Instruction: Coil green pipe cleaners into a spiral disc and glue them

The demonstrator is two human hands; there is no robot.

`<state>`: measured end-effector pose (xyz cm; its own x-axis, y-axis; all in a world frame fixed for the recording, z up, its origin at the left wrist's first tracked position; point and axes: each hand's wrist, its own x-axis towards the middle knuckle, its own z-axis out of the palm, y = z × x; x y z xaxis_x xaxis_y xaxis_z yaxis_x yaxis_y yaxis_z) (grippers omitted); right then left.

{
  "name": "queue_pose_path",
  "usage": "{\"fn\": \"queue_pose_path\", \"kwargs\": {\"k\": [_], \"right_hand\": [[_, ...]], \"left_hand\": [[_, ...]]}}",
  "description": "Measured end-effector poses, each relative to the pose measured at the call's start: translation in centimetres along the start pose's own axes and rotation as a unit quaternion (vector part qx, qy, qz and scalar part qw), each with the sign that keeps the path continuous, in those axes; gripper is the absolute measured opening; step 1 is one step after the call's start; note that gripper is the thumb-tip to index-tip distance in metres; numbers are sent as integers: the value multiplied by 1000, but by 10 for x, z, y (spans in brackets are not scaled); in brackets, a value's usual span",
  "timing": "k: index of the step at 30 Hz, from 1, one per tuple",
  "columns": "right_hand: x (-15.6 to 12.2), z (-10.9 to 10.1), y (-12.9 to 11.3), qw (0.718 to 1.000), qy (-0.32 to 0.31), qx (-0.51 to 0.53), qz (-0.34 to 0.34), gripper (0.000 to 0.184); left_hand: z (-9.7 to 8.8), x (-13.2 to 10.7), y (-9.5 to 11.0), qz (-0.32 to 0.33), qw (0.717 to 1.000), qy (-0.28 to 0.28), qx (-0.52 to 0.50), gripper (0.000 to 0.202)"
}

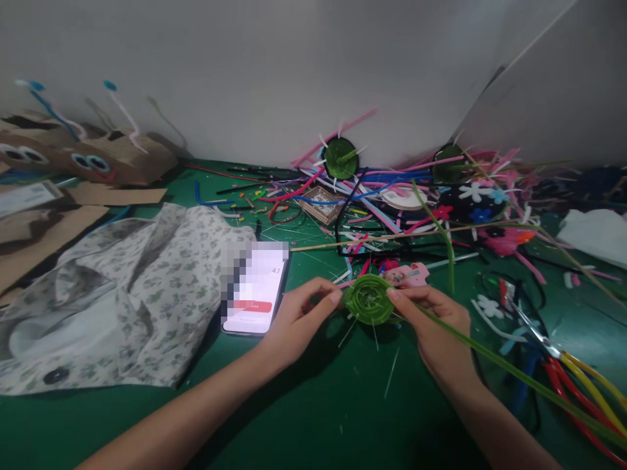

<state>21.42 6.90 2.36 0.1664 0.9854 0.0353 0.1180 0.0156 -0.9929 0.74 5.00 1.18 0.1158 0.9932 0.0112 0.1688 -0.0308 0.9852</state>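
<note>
A round green coil of wound pipe cleaner [368, 299] lies on the green table [313, 405] between my hands. My left hand [298, 318] pinches its left edge with fingertips closed. On the coil's right edge my right hand [435, 320] is shut, and a long green pipe cleaner [514, 373] trails from it toward the lower right. Thin white spokes stick out under the coil.
A lit phone [255, 294] lies just left of my left hand, beside a floral cloth [122, 294]. Brown cardboard shapes with eyes [93, 163] stand at far left. A tangle of coloured pipe cleaners [382, 196], two more green coils and felt flowers fills the back. Scissors [529, 326] lie at right.
</note>
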Motion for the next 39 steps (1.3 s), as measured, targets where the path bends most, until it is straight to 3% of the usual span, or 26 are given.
{"fn": "queue_pose_path", "kwargs": {"k": [5, 8, 12, 25, 33, 39], "right_hand": [[4, -4, 4, 997, -24, 58, 34, 15], [4, -5, 3, 997, -31, 48, 45, 16], [5, -5, 3, 998, -23, 36, 40, 18], [2, 0, 7, 997, -19, 61, 40, 16], [-1, 0, 1, 1000, -4, 19, 16, 15], [-2, 0, -6, 1000, -6, -29, 0, 15]], "left_hand": [[-3, -1, -1, 133, 982, -17, 130, 15], [-3, -2, -3, 218, 958, -1, 186, 16], [-2, -2, -5, 282, 934, 29, 216, 20], [-1, 3, -10, 332, 908, 53, 251, 18], [-1, 5, -13, 372, 878, 66, 292, 16], [-2, 4, -15, 388, 853, 45, 347, 15]]}}
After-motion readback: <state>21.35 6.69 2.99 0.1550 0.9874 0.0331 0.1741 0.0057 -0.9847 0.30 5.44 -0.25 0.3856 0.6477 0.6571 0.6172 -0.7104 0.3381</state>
